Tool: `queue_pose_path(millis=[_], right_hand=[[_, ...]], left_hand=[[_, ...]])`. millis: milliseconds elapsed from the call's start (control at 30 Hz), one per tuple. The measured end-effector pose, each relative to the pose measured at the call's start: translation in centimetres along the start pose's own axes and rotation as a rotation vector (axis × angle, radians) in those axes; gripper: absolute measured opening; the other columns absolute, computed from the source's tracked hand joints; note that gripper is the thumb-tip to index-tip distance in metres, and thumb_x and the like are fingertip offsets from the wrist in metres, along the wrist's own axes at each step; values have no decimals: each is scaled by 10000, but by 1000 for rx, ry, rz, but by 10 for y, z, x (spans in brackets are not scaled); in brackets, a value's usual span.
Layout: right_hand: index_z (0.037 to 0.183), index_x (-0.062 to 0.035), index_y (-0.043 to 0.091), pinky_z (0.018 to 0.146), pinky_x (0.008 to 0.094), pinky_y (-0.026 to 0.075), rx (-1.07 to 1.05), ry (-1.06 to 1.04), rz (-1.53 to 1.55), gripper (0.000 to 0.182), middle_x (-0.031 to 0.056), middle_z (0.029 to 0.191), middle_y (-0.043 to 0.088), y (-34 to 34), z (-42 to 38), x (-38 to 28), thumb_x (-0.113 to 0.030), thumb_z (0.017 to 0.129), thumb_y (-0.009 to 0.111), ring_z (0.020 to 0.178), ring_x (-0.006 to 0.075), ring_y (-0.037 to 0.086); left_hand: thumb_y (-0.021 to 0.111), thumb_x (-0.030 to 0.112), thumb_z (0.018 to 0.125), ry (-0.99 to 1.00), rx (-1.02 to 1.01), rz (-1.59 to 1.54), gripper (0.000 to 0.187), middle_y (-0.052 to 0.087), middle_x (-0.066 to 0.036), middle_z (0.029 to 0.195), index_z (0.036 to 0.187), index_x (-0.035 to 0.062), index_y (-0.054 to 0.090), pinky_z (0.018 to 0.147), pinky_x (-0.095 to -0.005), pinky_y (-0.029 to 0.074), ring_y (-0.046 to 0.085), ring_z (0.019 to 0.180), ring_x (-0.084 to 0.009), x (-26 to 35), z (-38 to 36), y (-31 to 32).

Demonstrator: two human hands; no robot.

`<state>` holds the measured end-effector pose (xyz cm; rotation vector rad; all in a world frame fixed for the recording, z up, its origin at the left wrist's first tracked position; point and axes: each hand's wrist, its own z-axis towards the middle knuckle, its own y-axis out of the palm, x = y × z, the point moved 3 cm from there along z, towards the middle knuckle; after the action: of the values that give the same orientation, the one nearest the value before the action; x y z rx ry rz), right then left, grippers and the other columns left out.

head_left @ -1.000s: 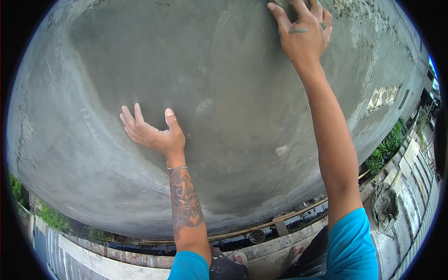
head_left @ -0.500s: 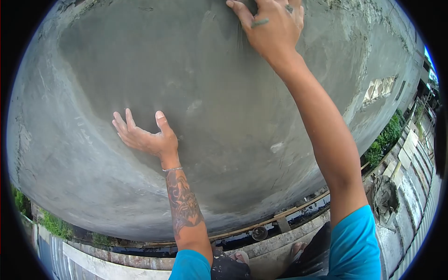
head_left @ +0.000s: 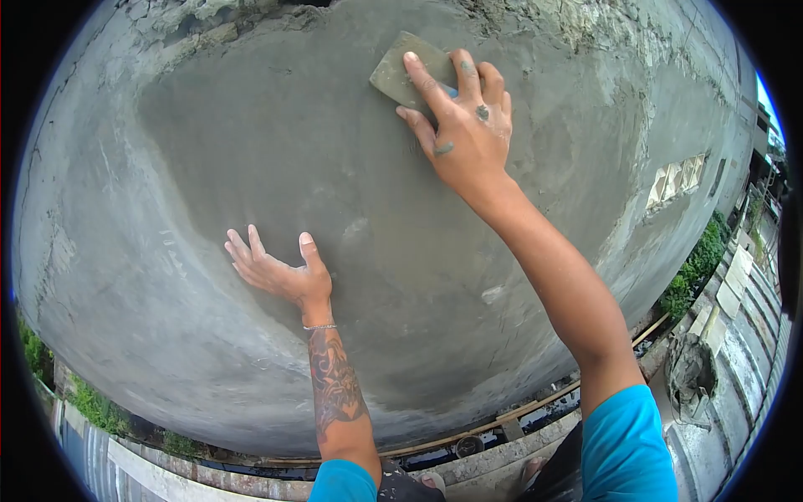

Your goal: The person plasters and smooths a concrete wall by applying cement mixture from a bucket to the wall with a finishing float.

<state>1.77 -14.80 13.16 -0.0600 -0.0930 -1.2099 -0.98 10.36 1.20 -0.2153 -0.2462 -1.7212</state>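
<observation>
In the head view, my right hand (head_left: 468, 134) is closed on a small rectangular plastering float (head_left: 407, 71), held at the upper middle of a grey rendered wall (head_left: 251, 151). The float's face is coated in mortar, and a bit of blue shows under my fingers. Dabs of mortar stick to the back of this hand. Lower and to the left, my left hand (head_left: 284, 272) has its fingers spread and holds nothing. It is at the wall beside the darker, damp patch; whether the palm touches is hard to tell.
Rough, broken render (head_left: 577, 33) runs along the wall's top. A vent block (head_left: 676, 181) sits at the right. Below are a narrow water channel with a wooden strip (head_left: 535, 408), a mortar-caked container (head_left: 693, 368), corrugated sheets (head_left: 740, 393) and green plants (head_left: 698, 259).
The view has tilted up, bringing the float and the wall's broken top into sight. My right hand appears lower and slightly left in the frame. My left hand keeps its spread pose.
</observation>
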Motion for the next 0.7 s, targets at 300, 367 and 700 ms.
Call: queue_pose_path(millis=[300, 367, 700], right_hand=[[1346, -308, 556, 801, 416, 443, -55, 22, -64, 683, 93, 1297, 497, -17, -33, 42, -322, 713, 812, 1111, 311, 468], [1343, -307, 557, 806, 418, 443, -5, 17, -56, 671, 94, 1301, 492, -9, -4, 24, -324, 720, 807, 1115, 311, 465], [1332, -341, 569, 799, 401, 436, -4, -39, -44, 659, 78, 1301, 492, -6, 18, 3, -317, 719, 809, 1119, 314, 461]], left_hand=[[624, 386, 849, 5, -7, -15, 726, 238, -178, 1576, 1449, 75, 359, 1162, -586, 112, 168, 1466, -393, 1, -1, -5], [628, 387, 855, -19, 9, -13, 714, 256, -162, 1574, 1446, 78, 373, 1169, -563, 119, 179, 1465, -380, 6, 1, -4], [599, 451, 874, -22, 3, -33, 746, 233, -179, 1577, 1460, 69, 341, 1170, -584, 92, 146, 1473, -392, 4, 1, -3]])
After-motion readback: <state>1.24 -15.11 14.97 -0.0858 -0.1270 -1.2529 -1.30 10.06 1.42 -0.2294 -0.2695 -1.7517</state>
